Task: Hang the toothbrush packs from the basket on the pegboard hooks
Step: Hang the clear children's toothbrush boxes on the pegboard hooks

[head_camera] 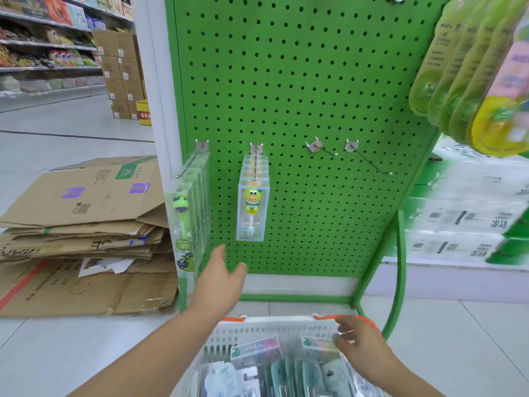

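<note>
A: What sits farthest left?
B: A stack of flattened cardboard boxes point(83, 224) on the floor, with store shelves point(48, 44) behind.

A: And on the green pegboard point(300, 96)?
B: Four low hooks. The leftmost hook point(190, 163) carries a row of clear toothbrush packs point(189, 213); the second hook point(254, 163) carries another row, its front pack point(252, 213) showing a yellow-green cartoon figure. The third hook point(325, 150) and fourth hook point(370, 161) are bare.

A: The left hand point(220, 282)?
B: It is raised just below the hung packs, fingers straight and loosely spread, holding nothing.

A: The basket point(274, 328)?
B: White with orange handles, on the floor below the board, with more packs point(257, 351) inside.

A: The right hand point(360, 345)?
B: It reaches into the basket's right side, fingertips on a clear pack point(317, 343); whether they pinch it, I cannot tell.

A: Far right?
B: Yellow-green hanging packets point(469, 75), blurred.
</note>
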